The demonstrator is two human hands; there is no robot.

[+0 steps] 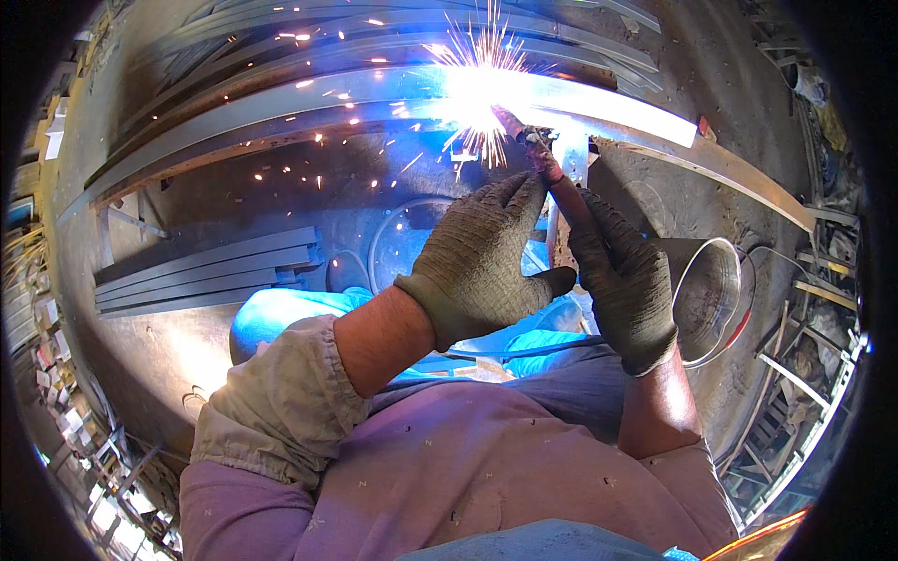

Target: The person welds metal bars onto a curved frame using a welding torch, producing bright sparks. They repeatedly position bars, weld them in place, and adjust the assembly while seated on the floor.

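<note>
My gloved right hand [625, 280] is closed around the handle of a welding torch [565, 194], whose reddish neck slants up and to the left. A blinding white-blue arc burns at its tip and throws orange sparks, mostly up and left. The arc lies on a long grey metal bar [281, 103] running across the far side; glare hides the joint. My gloved left hand [491, 257] has its fingers stretched out and thumb apart, with its fingertips against the torch neck. Both gloves are grey-green and worn.
A rusty beam [748, 185] runs under the bar. Several grey square tubes [206, 271] lie stacked at left, with more metal lengths [599, 51] beyond the arc. An open metal bucket [708, 299] stands right of my right hand. A metal frame [795, 383] lies far right.
</note>
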